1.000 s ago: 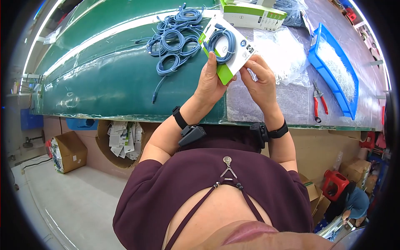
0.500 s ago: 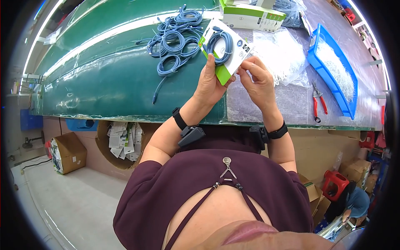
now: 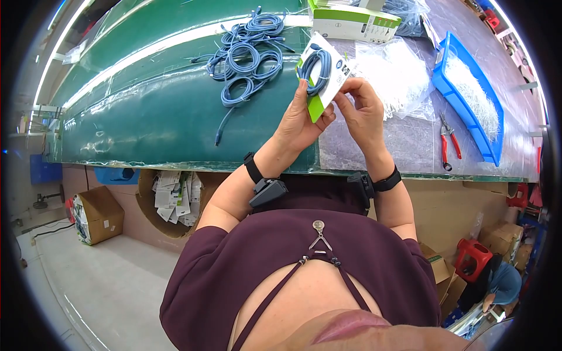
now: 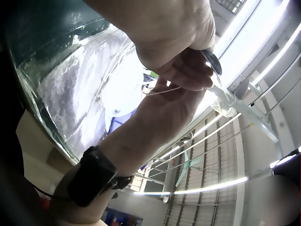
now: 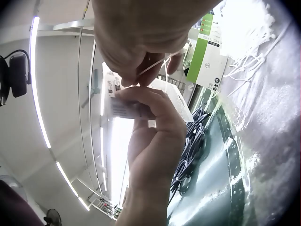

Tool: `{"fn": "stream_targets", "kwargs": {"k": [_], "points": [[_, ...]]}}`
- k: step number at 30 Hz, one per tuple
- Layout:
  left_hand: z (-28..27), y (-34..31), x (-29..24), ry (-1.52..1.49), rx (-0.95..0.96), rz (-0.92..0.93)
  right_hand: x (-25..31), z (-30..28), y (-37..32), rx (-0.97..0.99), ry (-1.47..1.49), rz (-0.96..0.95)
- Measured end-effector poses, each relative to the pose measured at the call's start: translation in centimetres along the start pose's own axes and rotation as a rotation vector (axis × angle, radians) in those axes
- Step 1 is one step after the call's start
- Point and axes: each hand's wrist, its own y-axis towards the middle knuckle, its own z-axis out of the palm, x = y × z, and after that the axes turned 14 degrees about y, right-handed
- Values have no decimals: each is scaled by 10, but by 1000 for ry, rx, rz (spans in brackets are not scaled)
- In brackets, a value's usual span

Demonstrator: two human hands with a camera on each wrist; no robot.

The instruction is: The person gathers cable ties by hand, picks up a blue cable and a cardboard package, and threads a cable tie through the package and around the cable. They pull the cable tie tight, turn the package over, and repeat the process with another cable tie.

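My left hand (image 3: 297, 124) holds a white and green cardboard card (image 3: 338, 76), tilted above the table, with its thumb at the lower left edge. On the card's front sits a coiled blue cable (image 3: 324, 82). Close at the card's right edge, the right hand (image 3: 364, 110) pinches a thin white tie (image 5: 165, 67) between bent fingers and thumb. This tie also shows as a pale strand (image 4: 162, 91) between the two hands in the left wrist view. In the right wrist view the left fingers wrap the card's printed back (image 5: 124, 107).
Several coiled blue cables (image 3: 241, 58) lie left on the green mat (image 3: 134, 111). A green and white box (image 3: 353, 28) stands behind. Rightward are white ties in a clear bag (image 3: 393, 76), red-handled cutters (image 3: 449, 146) and a blue tray (image 3: 468, 114) of white strands.
The card has moved slightly right and turned more edge-on in the left hand. The right hand stays near the card's edge, its fingers shifting a little.
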Motion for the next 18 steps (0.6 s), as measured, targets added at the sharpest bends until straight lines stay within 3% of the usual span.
{"fn": "stream_targets", "kwargs": {"k": [2, 5, 11, 14, 18], "points": [[10, -3, -2, 77, -137, -36, 3, -1, 0, -56, -8, 6], [10, -4, -10, 50, -92, -58, 8, -7, 1, -40, -214, -10], [8, -5, -10, -65, -108, -132, -4, -12, -4, -2, -146, -109], [3, -5, -6, -186, 21, -174, -6, -10, -3, -36, -84, -163], [0, -5, -14, 8, -28, -157, -6, -17, -3, 29, -129, -158]]}}
